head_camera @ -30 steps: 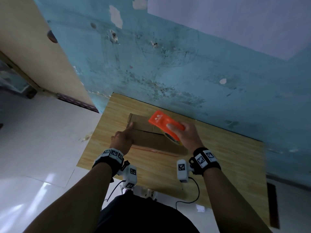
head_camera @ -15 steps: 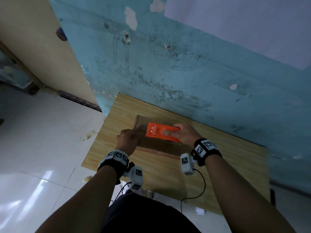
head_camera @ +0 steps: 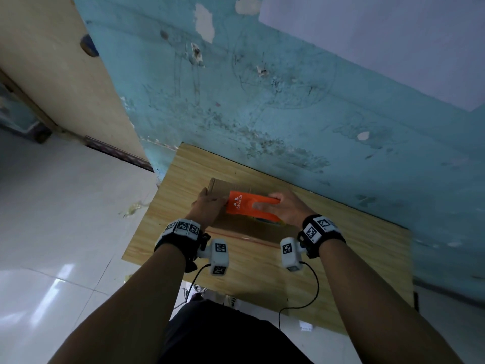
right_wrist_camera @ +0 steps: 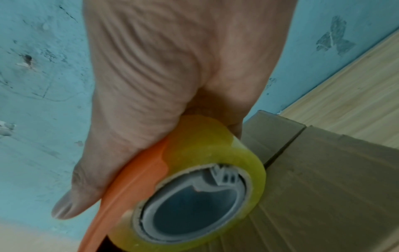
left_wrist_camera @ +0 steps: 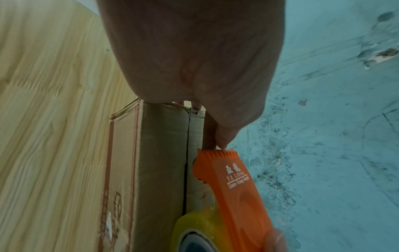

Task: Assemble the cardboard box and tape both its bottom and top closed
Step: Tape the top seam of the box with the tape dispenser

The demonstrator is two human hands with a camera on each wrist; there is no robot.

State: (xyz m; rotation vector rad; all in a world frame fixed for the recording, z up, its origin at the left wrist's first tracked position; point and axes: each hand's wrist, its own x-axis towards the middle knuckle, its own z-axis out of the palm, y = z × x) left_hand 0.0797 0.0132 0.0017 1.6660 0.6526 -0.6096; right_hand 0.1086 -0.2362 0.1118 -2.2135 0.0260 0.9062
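A brown cardboard box point(head_camera: 246, 229) lies on the wooden table point(head_camera: 341, 258), its top flaps folded shut with a dark seam point(left_wrist_camera: 186, 170) between them. My left hand point(head_camera: 207, 208) grips the box's left end, fingers bent over the end face and one fingertip point(left_wrist_camera: 222, 145) touching the dispenser's toothed edge. My right hand point(head_camera: 286, 210) grips an orange tape dispenser point(head_camera: 244, 208) that lies flat on the box top along the seam. Its yellowish tape roll point(right_wrist_camera: 205, 170) rests against the cardboard point(right_wrist_camera: 323, 187). No strip of tape is visible on the top.
The chipped blue wall point(head_camera: 288, 114) stands right behind the table. White tiled floor point(head_camera: 65, 219) drops off past the table's left edge. Bare tabletop lies to the right of the box and in front of it. Cables point(head_camera: 312, 292) hang from both wrist cameras.
The right hand has lowered the dispenser from a raised tilt to flat on the box top and slid it left until it meets the left hand. The left hand stays at the box's left end.
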